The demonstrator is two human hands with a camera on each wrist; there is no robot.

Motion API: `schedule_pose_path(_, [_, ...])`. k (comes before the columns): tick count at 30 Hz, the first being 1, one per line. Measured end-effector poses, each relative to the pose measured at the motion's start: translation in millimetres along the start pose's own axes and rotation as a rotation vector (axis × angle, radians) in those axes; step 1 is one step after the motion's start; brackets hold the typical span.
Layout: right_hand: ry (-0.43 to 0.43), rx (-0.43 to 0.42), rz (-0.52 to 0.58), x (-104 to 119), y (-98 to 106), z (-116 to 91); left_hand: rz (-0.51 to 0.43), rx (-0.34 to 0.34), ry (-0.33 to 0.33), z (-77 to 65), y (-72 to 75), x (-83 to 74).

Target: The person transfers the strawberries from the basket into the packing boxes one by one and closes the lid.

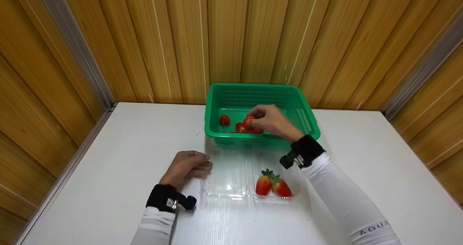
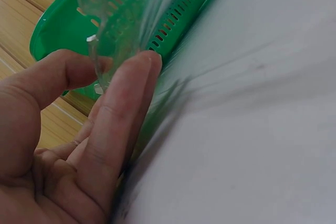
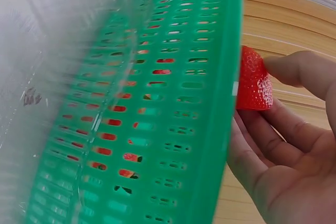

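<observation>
My right hand (image 1: 272, 121) pinches a red strawberry (image 3: 254, 80) between thumb and fingers, just over the near rim of the green plastic basket (image 1: 262, 136). Inside that basket lie more strawberries (image 1: 240, 127), partly hidden by the hand, and a lone red one (image 1: 224, 120) to the left. In front of the basket, a clear plastic clamshell box (image 1: 228, 176) lies opened flat. Two strawberries (image 1: 264, 185) with green leaves rest in its right half. At the box's left edge, my left hand (image 1: 188, 167) holds the clear rim (image 2: 97, 59) between thumb and fingers.
Everything stands on a white table (image 1: 144, 136). Wood-patterned panels (image 1: 228, 35) rise behind the basket and on both sides. The basket's back stands near the rear panel. A black wrist camera strap is on each arm.
</observation>
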State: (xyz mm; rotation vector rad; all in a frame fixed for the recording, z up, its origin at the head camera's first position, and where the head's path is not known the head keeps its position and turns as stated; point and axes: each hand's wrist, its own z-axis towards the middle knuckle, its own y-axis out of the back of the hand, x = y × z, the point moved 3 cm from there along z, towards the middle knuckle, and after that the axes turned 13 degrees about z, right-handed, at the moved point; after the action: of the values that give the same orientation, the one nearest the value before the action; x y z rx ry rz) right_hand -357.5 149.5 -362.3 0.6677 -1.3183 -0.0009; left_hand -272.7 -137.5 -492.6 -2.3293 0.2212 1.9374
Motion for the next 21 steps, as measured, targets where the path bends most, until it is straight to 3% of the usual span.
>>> schedule_pose_path(21, [0.142, -0.085, 0.021, 19.5, 11.2, -41.8, 0.022, -0.024, 0.015, -1.5, 5.0, -0.3])
